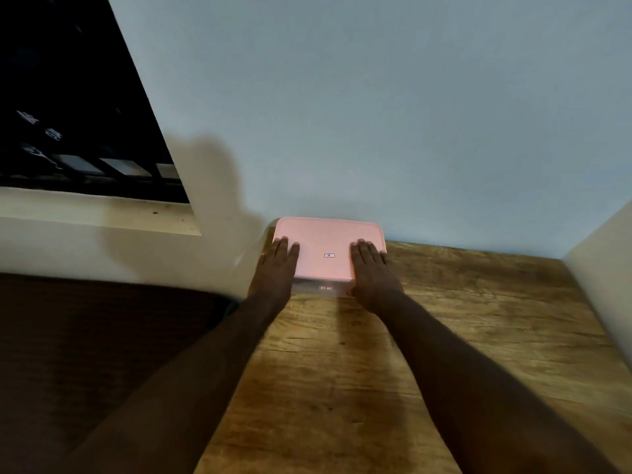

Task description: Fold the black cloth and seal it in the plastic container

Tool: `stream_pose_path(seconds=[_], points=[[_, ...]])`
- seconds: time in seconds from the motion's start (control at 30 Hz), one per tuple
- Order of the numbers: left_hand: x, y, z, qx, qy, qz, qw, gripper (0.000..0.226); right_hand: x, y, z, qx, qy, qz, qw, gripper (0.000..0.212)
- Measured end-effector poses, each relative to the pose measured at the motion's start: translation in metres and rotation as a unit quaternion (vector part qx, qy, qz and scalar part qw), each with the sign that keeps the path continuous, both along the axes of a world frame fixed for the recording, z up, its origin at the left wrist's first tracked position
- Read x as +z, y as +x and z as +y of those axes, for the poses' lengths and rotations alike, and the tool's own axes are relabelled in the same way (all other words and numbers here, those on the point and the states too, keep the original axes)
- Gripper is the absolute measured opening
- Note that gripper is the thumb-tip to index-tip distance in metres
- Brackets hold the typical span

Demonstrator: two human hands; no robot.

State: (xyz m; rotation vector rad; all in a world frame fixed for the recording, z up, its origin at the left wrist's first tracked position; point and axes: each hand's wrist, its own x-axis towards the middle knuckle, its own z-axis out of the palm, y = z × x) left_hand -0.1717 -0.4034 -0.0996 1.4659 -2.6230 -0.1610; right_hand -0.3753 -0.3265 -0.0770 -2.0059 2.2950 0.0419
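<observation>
The left hand [277, 268] lies flat on the left part of the pink lid [325, 241], fingers straight and close together. The right hand [371, 271] lies the same way on the right part, and neither is curled round anything. The lid sits on the plastic container [325, 288], whose clear base shows as a narrow strip under the lid's near edge, between the two wrists. The black cloth cannot be seen; it is most likely inside, but that strip is too dim to confirm it. The container stands at the far end of the wooden desk [444, 336], against or just beside the pale wall [376, 131]. The step in hand appears to be pressing the lid home. To do it well, the pressure should go straight down and evenly from both palms, then travel round the rim, the corners especially, since a lid pressed only at the near side can sit proud at the far edge. The wall should stop the box sliding, so no forward shove is needed. Checking that no cloth is trapped under the rim would be wise.
</observation>
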Motion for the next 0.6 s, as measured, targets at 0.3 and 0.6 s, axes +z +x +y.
stream_pose_path(seconds=[0.3, 0.6], points=[[-0.007, -0.014, -0.045, 0.0, -0.008, 0.016, 1.0, 0.087, 0.0, -0.013, -0.04, -0.005, 0.007, 0.002, 1.0, 0.094], [-0.008, -0.016, -0.049, 0.001, -0.019, -0.01, 1.0, 0.09, 0.0, -0.013, -0.042, -0.007, 0.007, 0.005, 1.0, 0.095]])
